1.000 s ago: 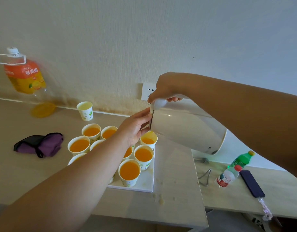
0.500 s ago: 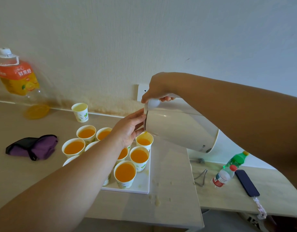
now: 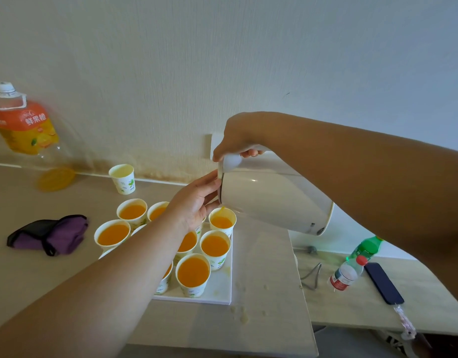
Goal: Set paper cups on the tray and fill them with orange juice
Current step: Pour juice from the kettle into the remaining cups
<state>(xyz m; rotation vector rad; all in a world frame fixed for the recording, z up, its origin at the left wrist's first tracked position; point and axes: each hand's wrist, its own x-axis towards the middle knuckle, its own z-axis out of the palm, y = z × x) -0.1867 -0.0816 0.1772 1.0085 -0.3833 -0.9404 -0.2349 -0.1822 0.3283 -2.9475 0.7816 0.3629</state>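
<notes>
Right hand (image 3: 235,136) grips the handle of the white jug (image 3: 271,200), tipped w/ spout over the tray's far-right paper cup (image 3: 222,222); thin juice stream falls in; left hand (image 3: 196,202), fingers straight, presses the jug's lid edge; other cups, juice-filled, packed on white tray (image 3: 222,293) on worktop (image 3: 269,267); lone cup (image 3: 122,178) apart, nr wall.

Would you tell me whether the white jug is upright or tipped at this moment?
Tipped. The white jug leans far over, mouth down above a paper cup on the tray, its handle gripped by the right hand.
</notes>
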